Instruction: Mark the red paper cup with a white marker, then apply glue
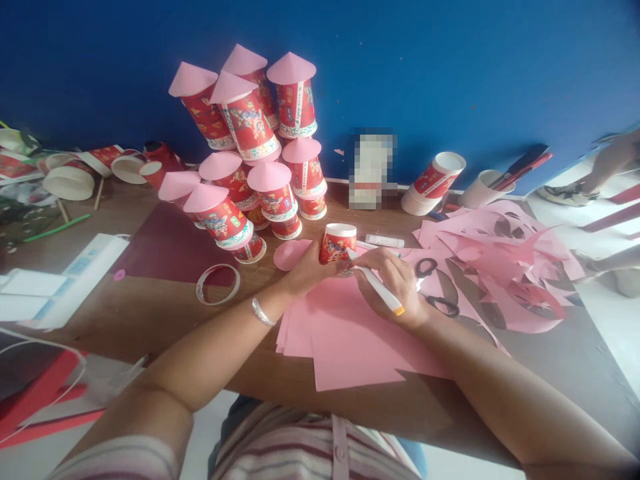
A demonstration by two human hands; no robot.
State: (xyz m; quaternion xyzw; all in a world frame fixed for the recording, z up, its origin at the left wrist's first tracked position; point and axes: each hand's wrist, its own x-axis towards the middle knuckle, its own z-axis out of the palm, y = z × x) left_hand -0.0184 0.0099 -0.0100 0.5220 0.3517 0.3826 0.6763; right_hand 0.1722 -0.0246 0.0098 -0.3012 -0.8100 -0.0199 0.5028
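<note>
My left hand (pixel 306 267) is closed round a red printed paper cup (pixel 338 243) that stands mouth-down on a stack of pink paper sheets (pixel 345 337). My right hand (pixel 397 287) grips a white marker pen with an orange end (pixel 377 288), its tip against the cup's base. A cut pink paper circle (pixel 290 255) lies just left of the cup. Black-handled scissors (pixel 436 287) rest on the pink paper right of my right hand.
A pile of red cups with pink cone lids (pixel 250 153) leans on the blue wall. A tape ring (pixel 218 284), a glue stick (pixel 384 241), stacked cups (pixel 434 181), pink paper scraps (pixel 505 267) and loose cups at far left (pixel 70 181) sit on the wooden table.
</note>
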